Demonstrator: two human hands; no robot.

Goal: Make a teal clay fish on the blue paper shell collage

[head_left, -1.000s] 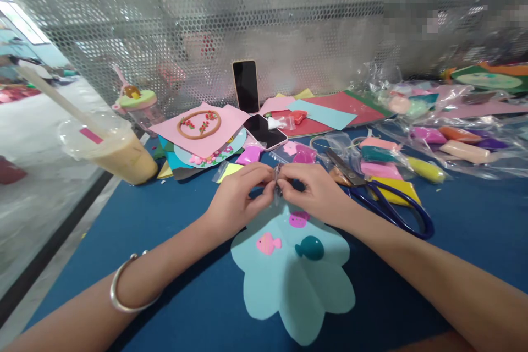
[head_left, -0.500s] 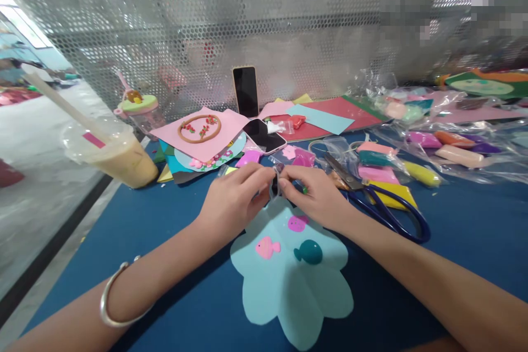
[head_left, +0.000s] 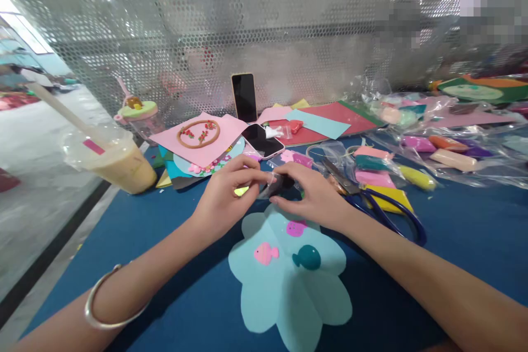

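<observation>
Between my two hands is a small clear plastic packet (head_left: 269,187) with something dark in it. My left hand (head_left: 225,195) pinches the packet's left side between thumb and fingers. On the other side, my right hand (head_left: 313,192) curls its fingers and thumb around the dark part, which is partly hidden. Just below lies a light-blue scalloped paper (head_left: 264,291) with a pink fish (head_left: 266,253), a teal fish (head_left: 307,257) and a magenta shape (head_left: 296,227) on it.
Blue-handled scissors (head_left: 388,206) and several bagged clay pieces lie to the right. A plastic cup of drink (head_left: 119,162) stands left. Behind are a propped phone (head_left: 244,97), a flat phone (head_left: 263,141) and pink paper (head_left: 165,140) against a perforated metal panel (head_left: 289,22).
My hands have moved slightly apart, and the right fingers have opened wider around the dark packet. The packet has tilted and more of it shows. The camera view has shifted a little.
</observation>
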